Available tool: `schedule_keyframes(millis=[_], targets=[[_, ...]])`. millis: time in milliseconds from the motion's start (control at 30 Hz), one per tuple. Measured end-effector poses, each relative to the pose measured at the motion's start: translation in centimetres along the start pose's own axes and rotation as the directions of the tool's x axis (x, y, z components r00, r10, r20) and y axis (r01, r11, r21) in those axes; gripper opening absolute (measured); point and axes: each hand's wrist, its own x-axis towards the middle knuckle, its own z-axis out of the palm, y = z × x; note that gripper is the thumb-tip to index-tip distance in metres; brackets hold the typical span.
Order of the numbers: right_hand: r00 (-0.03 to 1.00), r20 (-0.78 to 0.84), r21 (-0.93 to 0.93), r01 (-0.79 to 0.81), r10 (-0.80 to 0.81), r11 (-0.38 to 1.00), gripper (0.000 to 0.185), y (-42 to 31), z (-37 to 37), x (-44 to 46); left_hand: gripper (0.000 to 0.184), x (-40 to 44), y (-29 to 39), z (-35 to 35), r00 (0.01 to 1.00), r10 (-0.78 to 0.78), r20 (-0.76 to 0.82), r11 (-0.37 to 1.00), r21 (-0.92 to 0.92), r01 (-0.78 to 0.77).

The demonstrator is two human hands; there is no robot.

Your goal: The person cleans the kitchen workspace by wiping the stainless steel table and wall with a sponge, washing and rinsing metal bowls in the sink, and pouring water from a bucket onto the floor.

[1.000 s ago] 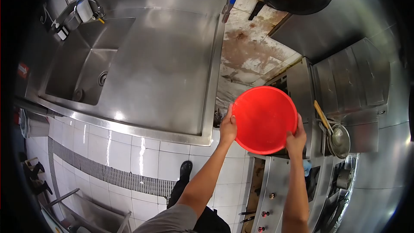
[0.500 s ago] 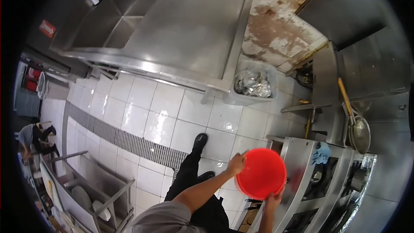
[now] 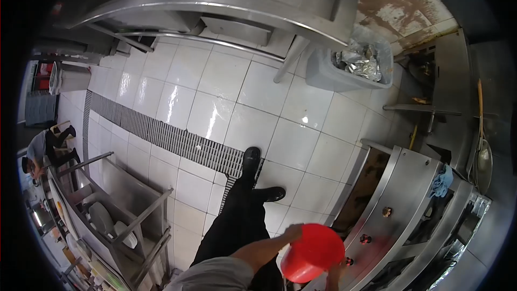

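Observation:
My left hand (image 3: 292, 234) is closed on the upper left rim of a round red plastic bucket (image 3: 307, 258). On the lower right side of the bucket, my right hand (image 3: 336, 274) grips it too, with its fingers partly hidden. The bucket is tilted, showing its outer wall toward the lower left. It is held low in front of me, just left of the stove front with its knobs (image 3: 365, 239).
A grey bin (image 3: 334, 75) with crumpled foil stands by the steel table (image 3: 237, 2). A floor drain grate (image 3: 161, 129) crosses the white tiles. A steel rack (image 3: 129, 199) with dishes is at left, and another person (image 3: 46, 148) is beyond. A blue cloth (image 3: 441, 181) hangs at the stove.
The bucket and both hands have moved lower in view, and the bucket has tilted so its outer wall shows. My view has shifted downward, and my feet have changed position.

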Motion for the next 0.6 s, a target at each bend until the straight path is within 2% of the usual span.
schedule_keyframes(millis=[33,67,100,133,167,200,233,267,300,333,367,400,433,467,500,533,567,600], targets=[[0.95,0.028,-0.125,0.312,-0.311,0.942,0.029,-1.1,1.2,1.7,0.031,-0.1,1.0,-3.9,0.979,-0.182,0.094,0.98,-0.06,0.188],[0.804,0.096,-0.231,0.592,-0.587,0.772,0.025,-3.0,2.5,3.2,0.032,1.3,-1.3,-4.5,0.991,-0.128,0.025,0.989,-0.066,0.13],[0.956,0.079,-0.342,0.293,-0.284,0.893,0.024,-10.4,4.4,1.7,0.031,2.8,-3.1,-6.1,0.98,-0.189,0.055,0.982,0.013,0.188],[0.975,0.165,0.049,0.144,-0.15,0.988,0.032,-12.5,5.6,2.1,0.029,2.0,-2.5,-10.1,0.987,-0.134,-0.094,0.991,-0.026,0.132],[0.945,0.218,0.314,0.167,-0.243,0.934,0.039,-15.5,7.3,2.3,0.027,2.9,-4.0,-12.8,0.992,0.078,-0.101,0.908,0.419,-0.029],[0.933,0.194,0.179,0.271,-0.304,0.946,0.038,-18.8,8.8,2.7,0.011,3.5,-6.0,-16.3,0.997,0.049,0.053,0.961,0.268,-0.061],[0.828,0.155,0.008,0.544,-0.539,0.839,0.038,-19.7,10.8,5.4,0.015,2.0,-4.6,-21.1,0.977,0.171,-0.125,0.928,0.353,-0.117],[0.667,0.106,-0.188,0.742,-0.738,0.644,0.039,-23.7,12.1,5.3,0.02,0.7,-3.3,-25.9,0.912,0.285,-0.296,0.884,0.449,-0.13],[0.811,0.207,-0.131,0.577,-0.547,0.806,0.041,-27.9,12.1,5.5,0.019,0.0,-1.6,-31.1,0.893,0.326,-0.311,0.848,0.514,-0.13],[0.901,0.294,-0.128,0.369,-0.321,0.92,0.043,-35.6,11.3,2.5,0.018,-0.5,-0.4,-36.0,0.872,0.365,-0.325,0.808,0.576,-0.124],[0.879,0.342,0.012,0.349,-0.332,0.937,0.042,-39.7,11.0,2.1,0.017,0.4,1.4,-40.5,0.941,0.135,-0.311,0.894,0.448,0.02],[0.84,0.397,0.138,0.345,-0.371,0.929,0.04,-43.4,10.3,1.2,0.018,-1.3,3.4,-45.0,0.894,0.363,-0.261,0.759,0.639,-0.122],[0.889,0.355,0.126,0.26,-0.289,0.957,0.037,-46.6,10.3,0.5,0.02,-3.4,6.5,-48.4,0.934,0.262,-0.241,0.786,0.616,-0.062],[0.866,0.424,0.083,0.252,-0.263,0.964,0.036,-49.2,9.8,0.1,0.023,-5.6,9.7,-51.9,0.963,0.157,-0.217,0.802,0.598,0.004],[0.874,0.417,0.069,0.246,-0.252,0.967,0.037,-51.0,9.4,-0.9,0.024,-7.9,12.2,-53.8,0.913,-0.008,-0.407,0.965,0.238,0.114],[0.88,0.412,0.05,0.239,-0.238,0.97,0.037,-52.3,9.2,-1.9,0.025,-9.8,14.2,-55.2,0.832,-0.229,-0.506,0.971,-0.177,0.159],[0.871,0.423,0.021,0.266,-0.25,0.964,0.037,-52.4,8.9,-2.5,0.025,-10.3,14.3,-55.9,0.813,-0.23,-0.535,0.972,-0.171,0.162],[0.819,0.48,0.152,0.275,-0.314,0.949,0.041,-52.1,8.4,-2.9,0.026,-10.7,14.2,-56.9,0.792,-0.226,-0.566,0.974,-0.158,0.165]])
